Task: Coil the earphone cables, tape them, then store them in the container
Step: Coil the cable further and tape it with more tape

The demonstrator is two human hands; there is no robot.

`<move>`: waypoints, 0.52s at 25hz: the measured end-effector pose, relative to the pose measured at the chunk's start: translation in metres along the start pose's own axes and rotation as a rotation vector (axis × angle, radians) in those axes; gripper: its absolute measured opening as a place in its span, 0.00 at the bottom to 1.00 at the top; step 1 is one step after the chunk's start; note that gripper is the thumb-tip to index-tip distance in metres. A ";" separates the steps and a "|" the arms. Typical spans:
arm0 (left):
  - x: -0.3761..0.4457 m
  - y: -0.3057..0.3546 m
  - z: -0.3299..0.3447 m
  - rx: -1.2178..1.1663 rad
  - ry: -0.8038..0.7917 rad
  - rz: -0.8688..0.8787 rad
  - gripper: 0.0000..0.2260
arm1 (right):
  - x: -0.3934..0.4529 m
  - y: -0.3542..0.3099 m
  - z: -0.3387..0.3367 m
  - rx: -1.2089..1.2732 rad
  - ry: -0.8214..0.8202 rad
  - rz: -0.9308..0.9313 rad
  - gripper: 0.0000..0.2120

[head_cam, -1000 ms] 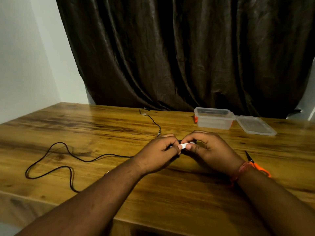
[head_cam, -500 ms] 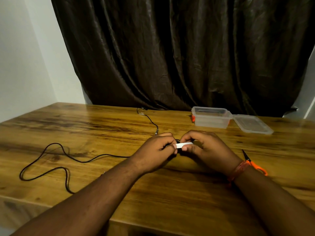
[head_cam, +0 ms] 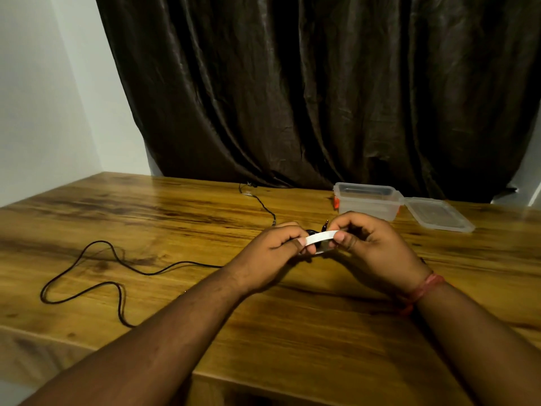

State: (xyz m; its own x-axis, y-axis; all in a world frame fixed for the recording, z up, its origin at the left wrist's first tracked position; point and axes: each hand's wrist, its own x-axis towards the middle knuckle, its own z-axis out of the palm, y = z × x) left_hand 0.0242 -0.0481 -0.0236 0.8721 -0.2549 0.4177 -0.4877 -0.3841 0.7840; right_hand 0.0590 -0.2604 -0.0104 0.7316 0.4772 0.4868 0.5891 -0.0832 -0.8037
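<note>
At the frame's centre the left hand (head_cam: pixel 273 244) and right hand (head_cam: pixel 370 244) pinch a white tape strip (head_cam: pixel 320 237) over the coiled cable (head_cam: pixel 314 232); wrapping it taut should hold the loops.

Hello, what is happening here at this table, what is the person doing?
A person holds a strip of white tape stretched between the left hand and the right hand, over a small dark cable bundle that is mostly hidden by the fingers. A second black cable lies loose on the wooden table. The clear container stands open at the back, with its lid beside it.
</note>
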 end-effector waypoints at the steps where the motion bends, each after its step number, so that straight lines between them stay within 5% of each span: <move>1: 0.000 0.000 0.000 0.023 -0.005 0.010 0.11 | -0.001 -0.002 -0.001 0.002 -0.006 0.009 0.05; 6: 0.002 -0.003 0.003 0.258 -0.043 0.107 0.10 | -0.002 -0.001 0.004 -0.317 -0.103 -0.003 0.03; 13: 0.001 0.001 0.006 0.190 -0.058 0.092 0.10 | 0.001 0.006 0.005 -0.178 -0.062 0.005 0.05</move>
State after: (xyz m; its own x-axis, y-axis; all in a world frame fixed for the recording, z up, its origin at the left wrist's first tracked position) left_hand 0.0246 -0.0539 -0.0245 0.8223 -0.3453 0.4524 -0.5690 -0.5154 0.6408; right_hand 0.0613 -0.2567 -0.0164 0.7153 0.5291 0.4565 0.6410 -0.2366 -0.7302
